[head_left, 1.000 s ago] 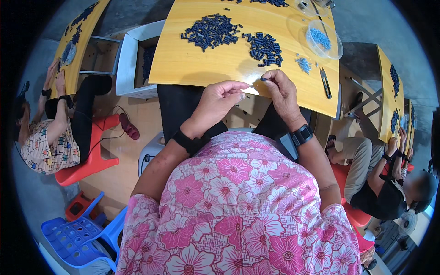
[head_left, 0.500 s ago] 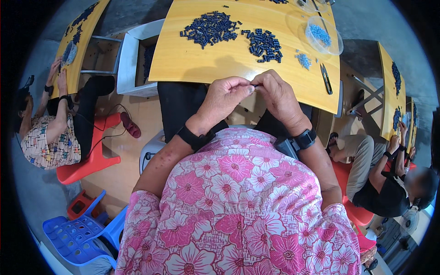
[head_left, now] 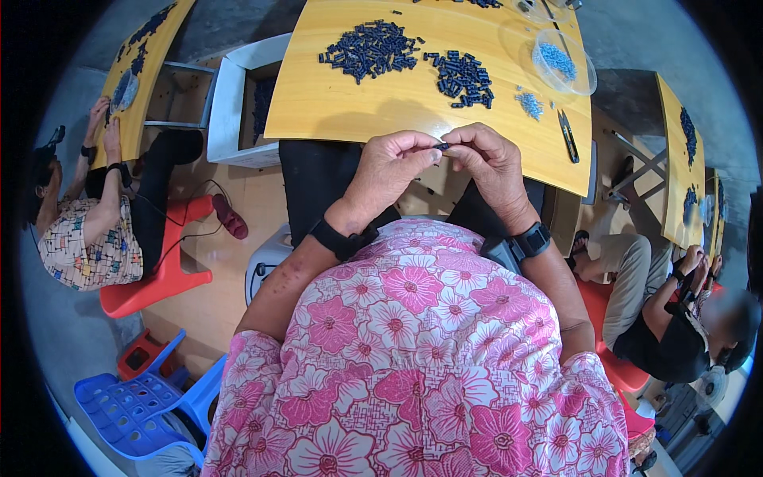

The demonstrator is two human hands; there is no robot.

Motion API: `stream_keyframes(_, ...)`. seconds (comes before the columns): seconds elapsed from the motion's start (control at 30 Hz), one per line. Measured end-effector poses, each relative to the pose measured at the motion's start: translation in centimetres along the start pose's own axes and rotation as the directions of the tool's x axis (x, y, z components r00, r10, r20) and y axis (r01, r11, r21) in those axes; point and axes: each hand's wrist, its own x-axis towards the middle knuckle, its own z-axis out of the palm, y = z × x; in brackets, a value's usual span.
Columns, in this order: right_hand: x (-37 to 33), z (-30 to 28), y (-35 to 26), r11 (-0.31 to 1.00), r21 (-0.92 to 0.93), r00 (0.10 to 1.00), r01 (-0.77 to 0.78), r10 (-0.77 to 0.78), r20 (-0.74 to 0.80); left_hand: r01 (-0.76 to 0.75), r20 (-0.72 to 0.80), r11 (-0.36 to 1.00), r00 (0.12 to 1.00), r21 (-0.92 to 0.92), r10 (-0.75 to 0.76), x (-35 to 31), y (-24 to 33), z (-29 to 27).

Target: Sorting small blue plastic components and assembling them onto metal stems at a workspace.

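Between my fingertips, just off the near edge of the yellow table [head_left: 334,119], is a small black piece [head_left: 442,146]. My left hand [head_left: 391,168] pinches it from the left with thumb and forefinger. From the other side, my right hand [head_left: 489,163] grips it the same way, so both hands are closed on it. Most of the piece is covered by the fingers. Beyond my hands lie two piles of small black parts, a larger one [head_left: 370,51] on the left and a smaller one [head_left: 462,79] on the right.
Right of the piles lie a small heap of light-blue pieces [head_left: 529,104], a clear tub [head_left: 566,60] of them and black snips [head_left: 568,137]. A white box [head_left: 230,107] stands left of the table. People sit at side tables. A blue chair [head_left: 131,405] stands lower left.
My right hand has turned slightly and shifted right, its fingers more spread, and more of the black piece shows. The left hand has barely moved.
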Motion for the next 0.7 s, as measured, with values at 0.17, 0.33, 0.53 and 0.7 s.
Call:
stream_keyframes(0.17, 0.1, -0.2, -0.3, 0.999, -0.009, 0.999, 0.035, -0.034, 0.009, 0.001, -0.003, 0.999, 1.000, -0.032, -0.001, 0.1, 0.1, 0.2)
stream_keyframes(0.33, 0.3, -0.2, -0.5, 0.991, -0.077, 0.994, 0.109, -0.108, 0.012, 0.001, 0.010, 1.000, 1.000, -0.025, -0.001, 0.3, 0.2, 0.3)
stream_keyframes(0.53, 0.8, -1.1, -0.4, 0.955, -0.191, 0.969, 0.226, -0.200, 0.146, 0.041, 0.025, 0.998, 0.999, -0.038, -0.040, 0.7, 0.4, 0.4)
stream_keyframes(0.7, 0.9, -1.5, 0.1, 0.951, -0.202, 0.969, 0.233, -0.208, 0.136, 0.104, 0.075, 0.994, 0.992, 0.026, -0.106, 1.4, 0.3, 0.1)
